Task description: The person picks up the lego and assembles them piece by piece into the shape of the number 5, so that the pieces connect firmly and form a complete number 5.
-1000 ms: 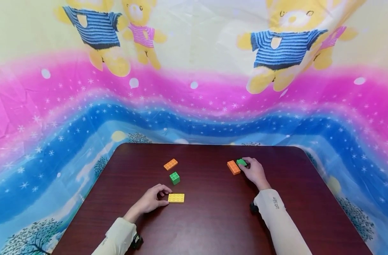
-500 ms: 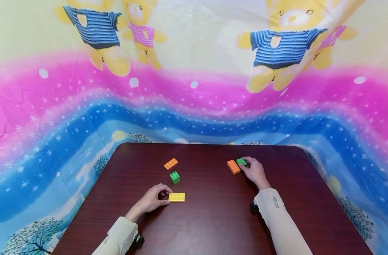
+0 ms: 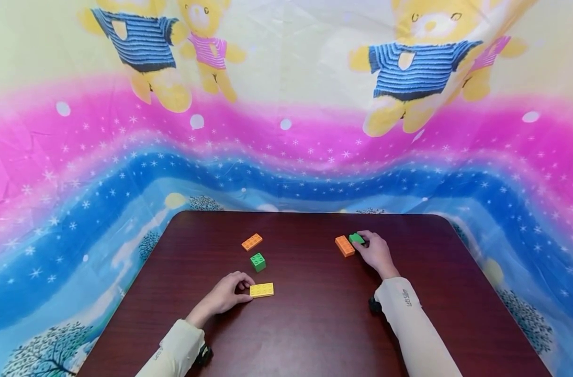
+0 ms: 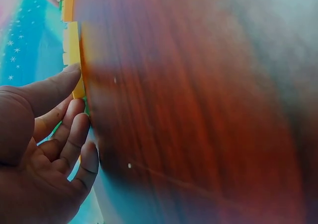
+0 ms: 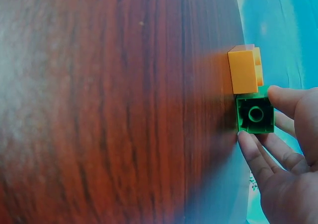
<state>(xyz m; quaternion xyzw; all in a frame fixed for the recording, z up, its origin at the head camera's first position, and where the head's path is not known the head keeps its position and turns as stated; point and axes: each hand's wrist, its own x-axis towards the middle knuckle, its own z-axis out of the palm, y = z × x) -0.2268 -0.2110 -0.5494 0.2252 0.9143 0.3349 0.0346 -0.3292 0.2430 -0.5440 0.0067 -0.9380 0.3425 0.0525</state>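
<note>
My left hand pinches the left end of a yellow eight-stud toy building brick, close to the tabletop. In the left wrist view the thumb lies against the near side of this yellow brick. Far to the right, my right hand holds a small green brick between thumb and fingers. That green brick lies on its side, its hollow underside facing the right wrist camera. Right beside it stands a thick orange brick.
Beyond the left hand sits a green four-stud brick. Farther back lies a flat orange brick, set at an angle. The dark wooden table has rounded far corners, with a printed bear curtain hanging behind it.
The yellow brick has shifted slightly right and turned a little, its right end now farther back; my left hand has moved with it. My right hand and the green brick stay put.
</note>
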